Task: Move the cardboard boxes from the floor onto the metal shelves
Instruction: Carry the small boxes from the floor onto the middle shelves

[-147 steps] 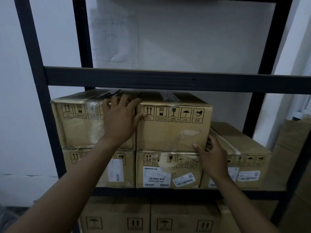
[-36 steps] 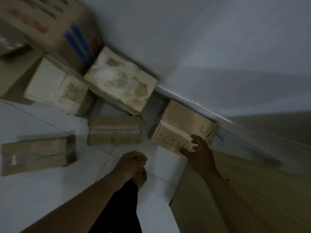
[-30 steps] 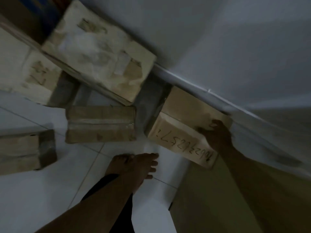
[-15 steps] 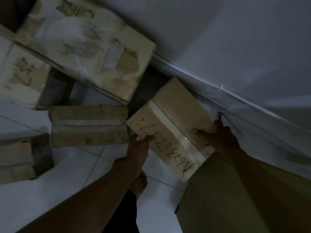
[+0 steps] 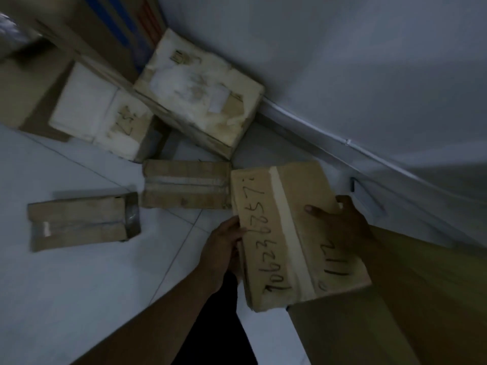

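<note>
Floor clutter: two flat brown taped cardboard boxes lie on the white tiled floor (image 5: 79,285), one far left (image 5: 81,223), the other (image 5: 185,184) just beside the held box's top-left corner. Behind them, a worn pale box with a torn white label (image 5: 197,90) leans over a white-topped box with a scrawled number (image 5: 100,111). A large carton with blue and red print (image 5: 113,27) sits at the top left. White wall (image 5: 369,61) on the right, with white cable trunking (image 5: 342,139) running along its base. A big plain brown cardboard panel (image 5: 421,299) fills the lower right, and the held box's near end overlaps it. Low light and motion blur, so the labels on the rear boxes are unreadable; the printed carton and the panel are cut off by the frame. The underside of the held box is hidden. The task item, a brown cardboard box with handwritten digits and a pale tape strip down its middle (image 5: 287,233), is held low near the wall, tilted, in front of a dark trouser leg. Left hand (image 5: 224,248) grips its left long edge, thumb on top, fingers curled under. Right hand (image 5: 340,225) grips the right edge, thumb pressed on the top face.
</note>
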